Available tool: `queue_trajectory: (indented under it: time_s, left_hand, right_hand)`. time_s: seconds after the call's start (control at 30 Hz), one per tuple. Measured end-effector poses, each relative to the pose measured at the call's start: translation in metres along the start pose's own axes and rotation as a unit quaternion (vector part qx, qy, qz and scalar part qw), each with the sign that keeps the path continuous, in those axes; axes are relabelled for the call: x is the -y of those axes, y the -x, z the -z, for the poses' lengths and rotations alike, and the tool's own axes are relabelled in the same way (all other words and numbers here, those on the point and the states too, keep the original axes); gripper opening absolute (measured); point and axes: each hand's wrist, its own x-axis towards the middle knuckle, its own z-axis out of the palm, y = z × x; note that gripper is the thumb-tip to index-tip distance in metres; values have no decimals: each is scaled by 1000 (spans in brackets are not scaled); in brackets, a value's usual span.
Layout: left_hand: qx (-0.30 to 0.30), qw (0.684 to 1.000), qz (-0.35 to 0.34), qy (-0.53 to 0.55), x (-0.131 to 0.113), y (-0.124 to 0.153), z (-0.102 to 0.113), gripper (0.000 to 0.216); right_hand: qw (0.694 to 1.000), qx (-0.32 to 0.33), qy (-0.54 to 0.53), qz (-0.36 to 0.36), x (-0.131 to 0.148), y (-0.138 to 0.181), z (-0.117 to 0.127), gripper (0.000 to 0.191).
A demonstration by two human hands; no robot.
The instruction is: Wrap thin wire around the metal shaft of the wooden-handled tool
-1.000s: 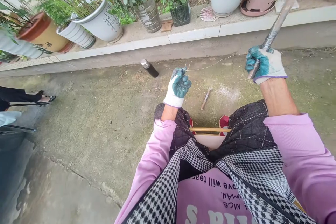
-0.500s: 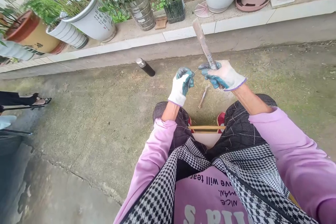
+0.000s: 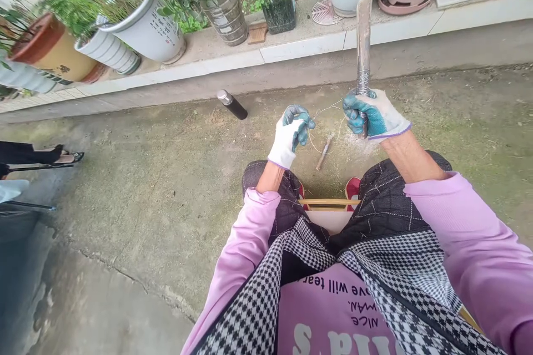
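Note:
My right hand (image 3: 375,113), in a white and teal work glove, is closed round a flat wooden stick (image 3: 363,39) that stands nearly upright. Thin wire is wound about the stick just above my fingers. My left hand (image 3: 293,130), gloved the same way, pinches a thin pale wire (image 3: 327,108). The wire loops loosely across the gap between both hands; where it ends is hidden by the gloves. On the concrete below the gap lies a short stick (image 3: 324,152) with something wound round its middle.
A black flask (image 3: 232,104) with a silver lid stands to the left of my hands. Potted plants line a tiled ledge (image 3: 300,50) ahead. A wooden bar (image 3: 328,202) spans between my feet. Another person's foot (image 3: 74,157) shows at far left.
My right hand has moved right with the stick, which has swung from leaning left to nearly upright. The gap between my hands is wider and more wire shows. My left hand barely moved.

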Motion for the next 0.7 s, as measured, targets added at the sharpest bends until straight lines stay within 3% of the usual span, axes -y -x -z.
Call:
queue_trajectory:
  time_s: [0.37, 0.7]
  left_hand:
    - [-44, 999, -3, -20, 0, -6, 9, 32]
    - [12, 999, -31, 28, -2, 4, 15, 43]
  right_hand:
    - [993, 16, 114, 8, 8, 12, 31, 48]
    - [997, -21, 71, 29, 14, 6, 37, 49]
